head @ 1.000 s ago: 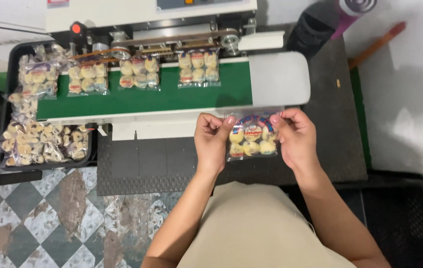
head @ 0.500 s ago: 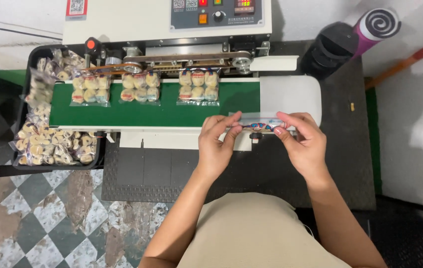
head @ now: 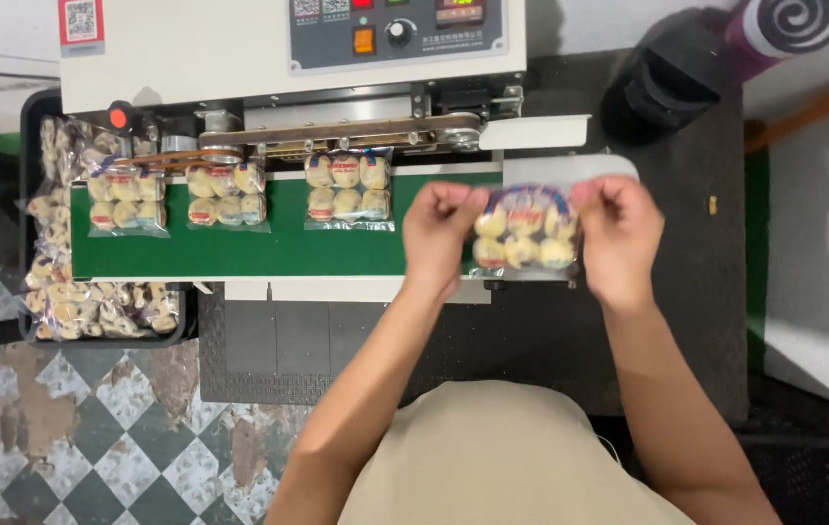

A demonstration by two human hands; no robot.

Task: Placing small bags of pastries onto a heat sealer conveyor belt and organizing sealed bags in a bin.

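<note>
Left hand (head: 442, 231) and right hand (head: 617, 233) pinching snack bag (head: 523, 233) top corners, 10 and 2 o'clock; probably light, floppy, crinkly.

Bare forearms and a plain beige top, seen from above

The person wears a beige, sand-coloured garment that fills the lower middle of the view as a smooth, rounded shape with no print, buttons or seams to be seen; a thin loose thread shows at its right edge. Both forearms are bare from the garment's edge to the wrists, so any sleeves are short or out of sight. The left hand (head: 442, 231) and the right hand (head: 619, 238) are bare: no gloves, and no rings, watch or bracelets can be made out. The fingertips are slightly blurred, so nails cannot be judged.
</note>
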